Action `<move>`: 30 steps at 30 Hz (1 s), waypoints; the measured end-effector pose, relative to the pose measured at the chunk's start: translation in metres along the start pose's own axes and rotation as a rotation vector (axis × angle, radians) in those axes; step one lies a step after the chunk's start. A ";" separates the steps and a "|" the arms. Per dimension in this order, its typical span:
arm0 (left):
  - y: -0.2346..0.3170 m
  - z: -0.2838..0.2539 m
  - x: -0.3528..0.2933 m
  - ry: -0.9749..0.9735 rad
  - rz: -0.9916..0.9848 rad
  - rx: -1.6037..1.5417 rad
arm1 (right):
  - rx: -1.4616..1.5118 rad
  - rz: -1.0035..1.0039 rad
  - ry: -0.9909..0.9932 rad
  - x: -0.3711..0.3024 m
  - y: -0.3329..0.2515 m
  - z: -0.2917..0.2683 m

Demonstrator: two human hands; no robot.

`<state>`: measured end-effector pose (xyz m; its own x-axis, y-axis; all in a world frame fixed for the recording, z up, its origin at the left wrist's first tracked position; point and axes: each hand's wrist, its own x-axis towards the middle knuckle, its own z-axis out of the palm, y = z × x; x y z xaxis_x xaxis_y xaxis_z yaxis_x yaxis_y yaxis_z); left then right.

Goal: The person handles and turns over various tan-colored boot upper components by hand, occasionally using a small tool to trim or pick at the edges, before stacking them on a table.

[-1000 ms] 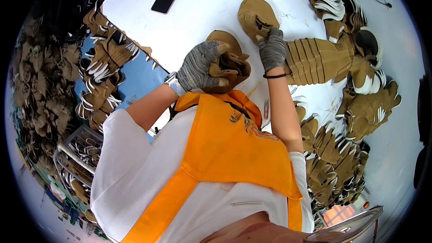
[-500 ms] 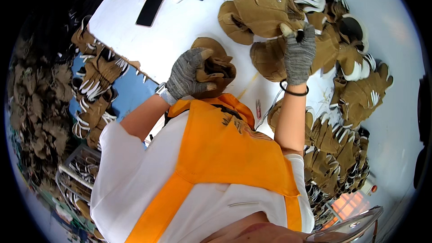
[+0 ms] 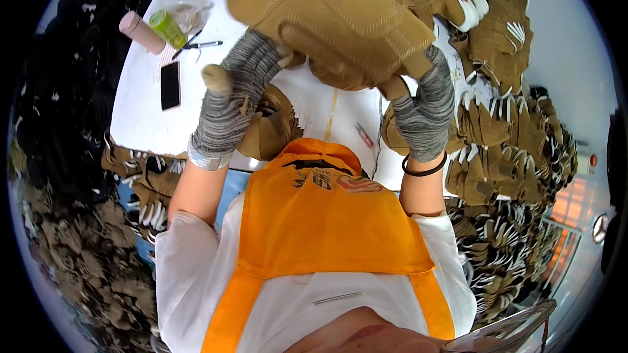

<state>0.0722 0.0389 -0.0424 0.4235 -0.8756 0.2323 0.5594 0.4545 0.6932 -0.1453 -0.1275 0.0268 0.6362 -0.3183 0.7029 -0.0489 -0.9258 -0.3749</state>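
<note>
Raised close to the camera is a brown stitched shoe upper, large in view, with curved seams and a strap-like end at its lower right. My right hand, in a grey knit fingerless glove, grips that right end. My left hand, gloved alike, is at the upper's lower left edge with its thumb stretched apart; its fingertips are partly hidden there, and I cannot tell whether they touch. Behind the left wrist, another brown upper rests on the table near my apron. Red-handled thread snips lie between the hands.
On the white table at left are a black phone, pens, a green container, a pink bottle and a clear plastic bag. Piles of brown uppers crowd the right side. More brown pieces lie at lower left.
My right hand has lifted a brown upper from the table towards the camera. My left hand has let go of the other upper and moved up beside the raised one. The view has shifted.
</note>
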 end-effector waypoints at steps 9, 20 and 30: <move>0.001 0.024 0.000 -0.055 0.162 0.284 | -0.019 0.056 0.031 -0.014 -0.030 -0.037; 0.001 0.064 -0.002 0.105 0.151 0.226 | 0.960 0.568 0.078 -0.034 -0.019 -0.032; -0.009 0.065 0.004 0.069 -0.015 -0.291 | 0.971 0.689 0.097 -0.030 -0.037 -0.020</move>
<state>0.0228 0.0204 -0.0030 0.4552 -0.8740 0.1699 0.7428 0.4780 0.4689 -0.1781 -0.0874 0.0319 0.6413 -0.7403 0.2018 0.2724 -0.0263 -0.9618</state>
